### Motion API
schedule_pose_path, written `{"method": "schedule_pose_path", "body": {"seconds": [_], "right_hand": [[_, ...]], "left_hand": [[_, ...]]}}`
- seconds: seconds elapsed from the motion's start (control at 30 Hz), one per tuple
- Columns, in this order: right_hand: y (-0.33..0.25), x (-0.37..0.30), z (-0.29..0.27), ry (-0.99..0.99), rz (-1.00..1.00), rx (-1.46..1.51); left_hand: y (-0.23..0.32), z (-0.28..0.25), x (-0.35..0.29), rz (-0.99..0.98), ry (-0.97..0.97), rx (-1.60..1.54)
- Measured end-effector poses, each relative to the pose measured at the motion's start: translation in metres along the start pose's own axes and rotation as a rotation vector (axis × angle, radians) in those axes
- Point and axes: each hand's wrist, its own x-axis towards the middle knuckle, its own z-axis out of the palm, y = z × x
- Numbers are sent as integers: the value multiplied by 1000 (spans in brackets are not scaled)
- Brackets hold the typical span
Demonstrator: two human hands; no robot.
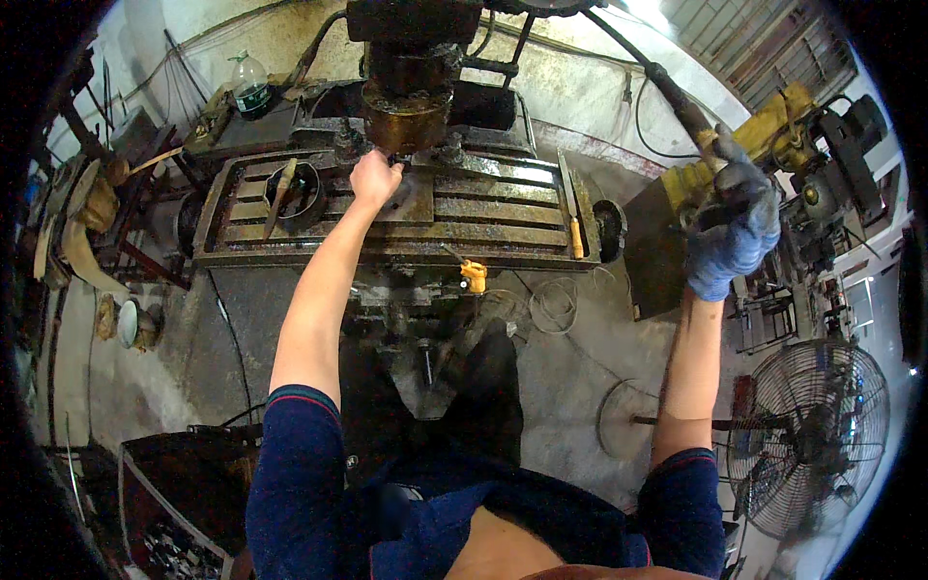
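Note:
My bare left hand [375,179] is closed just below the spindle head [406,116] of a milling machine. Its fingers wrap something dark and small that I cannot make out. Under that hand lies a flat metal plate [416,205] on the slotted machine table [498,208]. Out to the right, my right hand [735,237] wears a blue-grey work glove. It is raised and closed around the lower end of a long dark lever [667,87] that slants down from the top of the machine.
On the table's left stands a round pan [307,198] with a brush [280,198] across it. A yellow-handled tool [577,237] lies at the right end. A yellow air gun [473,275] hangs at the front edge. A floor fan [812,435] stands at right.

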Motion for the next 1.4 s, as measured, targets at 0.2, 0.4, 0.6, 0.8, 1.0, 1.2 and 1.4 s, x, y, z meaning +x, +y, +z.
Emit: {"method": "schedule_pose_path", "body": {"seconds": [0.2, 0.4, 0.6, 0.8, 1.0, 1.2, 1.4], "right_hand": [[8, -23, -2, -19, -2, -39], [5, -3, -8, -19, -30, -58], [13, -32, 7, 117, 0, 13], [5, -27, 9, 28, -58, -109], [11, -27, -3, 65, 15, 63], [8, -33, 5, 88, 44, 169], [3, -25, 3, 112, 108, 179]], "left_hand": [[3, 0, 1, -30, -49, 1], [3, -1, 0, -5, -41, -8], [-6, -1, 3, 18, -67, 18], [-34, -50, -32, 87, -178, -449], [-73, -156, -100, 137, 341, -170], [-109, -161, -96, 37, 59, 300], [-124, -148, -79, 122, 41, 418]]}}
